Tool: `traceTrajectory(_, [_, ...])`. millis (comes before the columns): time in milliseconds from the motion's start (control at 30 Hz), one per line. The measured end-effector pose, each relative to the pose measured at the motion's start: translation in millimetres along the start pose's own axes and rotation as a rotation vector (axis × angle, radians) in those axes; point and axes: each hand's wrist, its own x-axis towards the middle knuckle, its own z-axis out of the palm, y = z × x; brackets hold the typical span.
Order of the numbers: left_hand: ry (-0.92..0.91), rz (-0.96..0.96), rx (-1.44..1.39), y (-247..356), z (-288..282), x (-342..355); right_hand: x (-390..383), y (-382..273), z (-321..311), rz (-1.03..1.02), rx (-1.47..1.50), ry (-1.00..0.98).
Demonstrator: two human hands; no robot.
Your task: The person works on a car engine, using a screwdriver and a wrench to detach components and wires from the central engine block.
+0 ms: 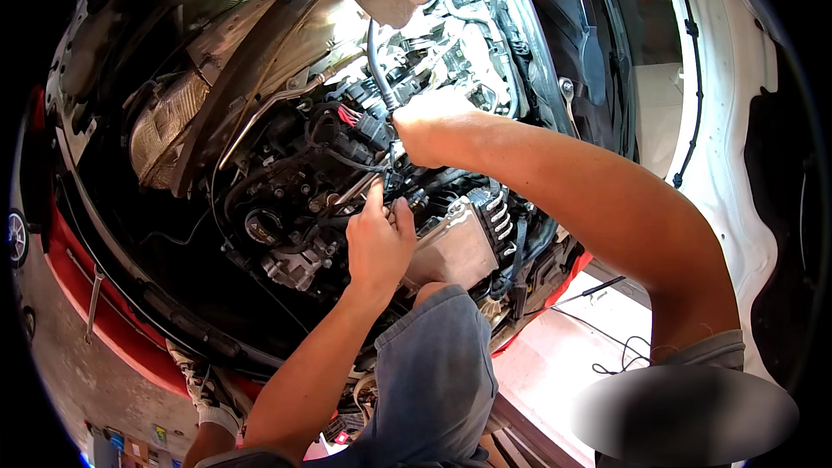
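My left hand is low over the engine, its index finger stretched out and its thumb apart from it. The fingertip is at a cluster of thin cables and a slim metal rod; whether it presses on them is unclear. My right hand reaches across from the right, closed, back of the hand up, below a thick black hose. Its fingers curl down out of sight, and whatever they grip is hidden. Beside it is a black connector with red wires. A flat silver module lies nearer me.
My bent knee in grey shorts rests at the bay's near side. A wrench lies by the windshield base, another on the red front bumper. Foil-covered heat shielding is at the left. Bright lamp glare washes out the far engine.
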Motion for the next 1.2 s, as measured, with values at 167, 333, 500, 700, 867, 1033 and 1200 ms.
traceTrajectory(167, [0.071, -0.352, -0.632, 25, 10, -3, -5, 2, 13, -0.007, 0.083, 0.047])
traceTrajectory(333, [-0.095, -0.858, -1.146, 61, 10, 36, -22, 12, 22, -0.024, 0.184, 0.094])
traceTrajectory(500, [-0.073, -0.893, -1.260, 71, 20, 51, -30, 12, 22, 0.016, 0.222, 0.143])
traceTrajectory(700, [-0.087, -0.860, -1.442, 54, 37, 68, -15, 25, 35, -0.021, 0.250, 0.116])
traceTrajectory(867, [0.090, -0.912, -1.461, 65, 63, 83, 0, 61, 45, -0.230, 0.748, 0.039])
traceTrajectory(1033, [0.134, -1.000, -1.464, 63, 64, 96, 0, 56, 28, -0.160, 0.405, 0.099])
traceTrajectory(1200, [0.052, -0.825, -1.591, 41, 72, 89, -4, 41, 31, -0.124, 0.195, 0.228])
